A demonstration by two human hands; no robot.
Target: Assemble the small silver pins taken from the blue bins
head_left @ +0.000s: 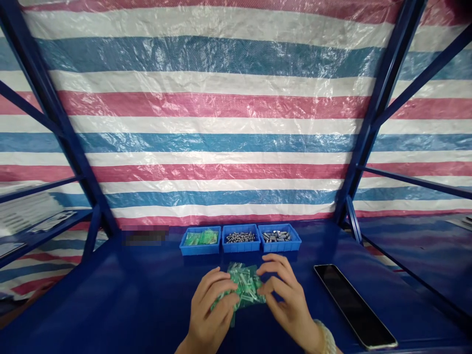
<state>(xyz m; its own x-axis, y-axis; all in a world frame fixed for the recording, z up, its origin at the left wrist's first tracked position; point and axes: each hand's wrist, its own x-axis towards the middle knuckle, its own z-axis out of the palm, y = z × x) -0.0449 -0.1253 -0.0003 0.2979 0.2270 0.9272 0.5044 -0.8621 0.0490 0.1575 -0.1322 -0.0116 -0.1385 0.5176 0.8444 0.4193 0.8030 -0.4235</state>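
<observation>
Both my hands meet over a small pile of green plastic bags point(244, 284) lying on the blue table point(147, 305). My left hand point(212, 309) curls its fingers around the left side of the pile. At the pile's right edge my right hand point(287, 300) pinches with bent fingers; a pale bracelet shows at its wrist. Beyond the pile stand three blue trays in a row: the left tray point(200, 248) holds green bags, the middle tray point(241, 244) and the right tray point(280, 244) hold small grey metal parts.
A dark phone point(354, 305) lies face up to the right of my hands. Blue metal frame posts point(363, 142) rise at both sides. A striped red, white and blue tarp point(221, 123) closes the back. A shelf with papers point(33, 216) is at the left.
</observation>
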